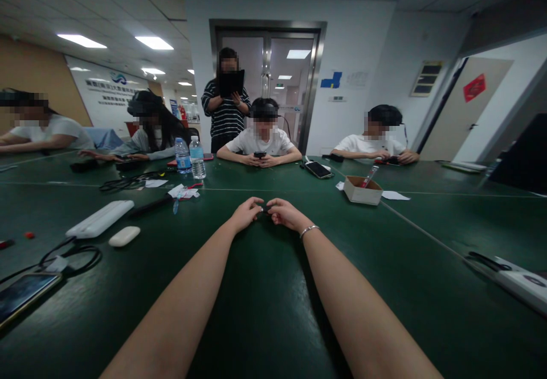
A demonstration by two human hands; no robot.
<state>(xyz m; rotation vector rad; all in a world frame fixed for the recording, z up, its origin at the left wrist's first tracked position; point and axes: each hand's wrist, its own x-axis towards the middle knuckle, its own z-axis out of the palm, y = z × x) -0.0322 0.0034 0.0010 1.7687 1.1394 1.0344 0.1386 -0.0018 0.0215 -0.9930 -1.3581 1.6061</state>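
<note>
Both forearms reach forward over the green table (265, 288), and the hands nearly meet at its middle. Between my fingertips is a small dark object (266, 209) with a bright spot at its left end; it is too small to name. My left hand (247, 215) pinches it from the left, thumb and fingers curled. From the other side, my right hand (289, 216) closes on it with bent fingers, partly hiding it. A silver bracelet (309, 231) circles the right wrist.
On the left lie a white power bank (101, 219), a white oval case (124, 236), a cabled phone (29, 294) and two water bottles (197, 158). A small open box (363, 191) stands right of my hands. Several people sit across the table; one person stands behind.
</note>
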